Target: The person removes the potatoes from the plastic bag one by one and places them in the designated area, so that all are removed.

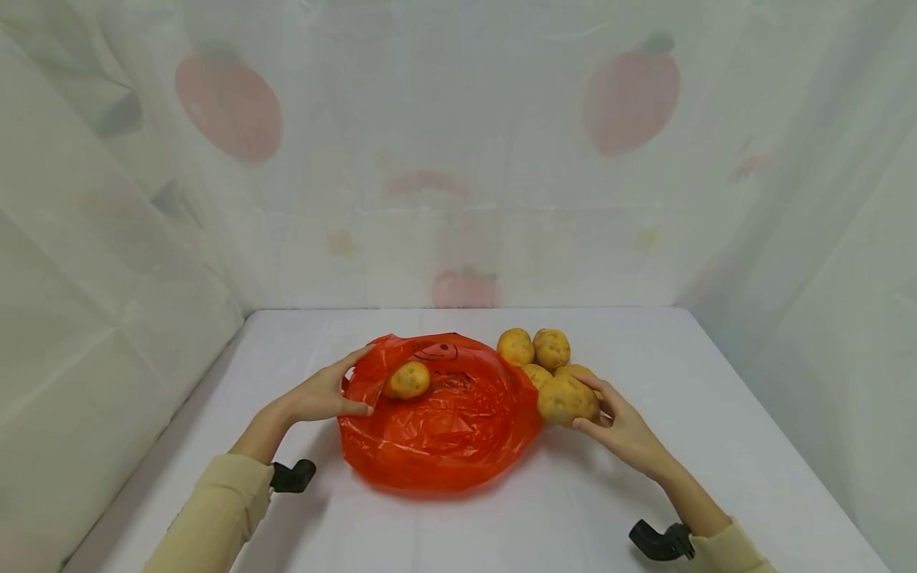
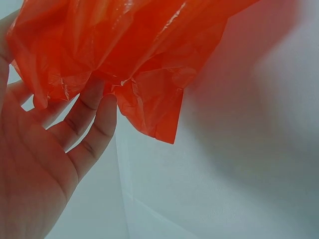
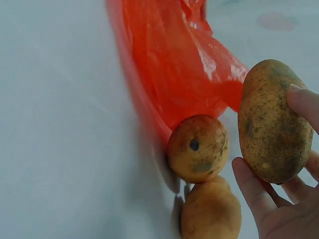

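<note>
A red plastic bag (image 1: pixel 458 446) lies crumpled on the table, with a black print on it and one potato (image 1: pixel 409 380) at its mouth. My left hand (image 1: pixel 325 394) holds the bag's left edge between thumb and fingers. In the left wrist view, the fingers (image 2: pixel 94 119) of that hand lie against the thin folds. My right hand (image 1: pixel 630 434) grips a large potato (image 1: pixel 566 400) just right of the bag. The right wrist view shows this potato (image 3: pixel 274 122) raised, thumb on one side and fingers on the other.
Several more potatoes (image 1: pixel 552 348) sit in a cluster at the bag's right side, some partly hidden behind the held one. The white table (image 1: pixel 716 446) is bordered by pale curtains (image 1: pixel 458 159) with faded fruit prints. A black wrist mount (image 1: pixel 294 476) sits by the left forearm.
</note>
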Demonstrator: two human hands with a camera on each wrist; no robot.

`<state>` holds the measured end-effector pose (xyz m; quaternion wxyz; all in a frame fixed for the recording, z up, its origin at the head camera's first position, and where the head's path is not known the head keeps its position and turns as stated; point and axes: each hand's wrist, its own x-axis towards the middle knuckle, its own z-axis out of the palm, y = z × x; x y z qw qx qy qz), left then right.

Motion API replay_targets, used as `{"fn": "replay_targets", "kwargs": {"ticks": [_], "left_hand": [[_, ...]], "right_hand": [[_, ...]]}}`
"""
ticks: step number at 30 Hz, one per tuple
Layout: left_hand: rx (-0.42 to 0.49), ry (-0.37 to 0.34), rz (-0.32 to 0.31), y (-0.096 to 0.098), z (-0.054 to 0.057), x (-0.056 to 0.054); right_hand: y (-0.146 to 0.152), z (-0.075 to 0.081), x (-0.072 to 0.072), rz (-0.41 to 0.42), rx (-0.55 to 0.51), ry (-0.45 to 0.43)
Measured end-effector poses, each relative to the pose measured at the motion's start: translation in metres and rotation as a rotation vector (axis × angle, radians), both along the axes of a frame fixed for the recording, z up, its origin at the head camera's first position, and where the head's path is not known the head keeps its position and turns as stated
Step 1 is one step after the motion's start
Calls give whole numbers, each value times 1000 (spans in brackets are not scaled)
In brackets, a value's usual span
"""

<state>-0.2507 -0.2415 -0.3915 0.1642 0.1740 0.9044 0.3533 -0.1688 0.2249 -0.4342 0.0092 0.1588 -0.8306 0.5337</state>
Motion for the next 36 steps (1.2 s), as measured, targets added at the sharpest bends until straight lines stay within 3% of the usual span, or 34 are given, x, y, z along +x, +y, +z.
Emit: {"fn": "replay_targets", "kwargs": {"ticks": [27,36], "left_hand": [[2,12,-5,1,1,2],[10,7,-9,1,1,2]], "right_hand": [[17,-21,5,-52,92,-63],[19,-27,6,8,105,-45]]}}
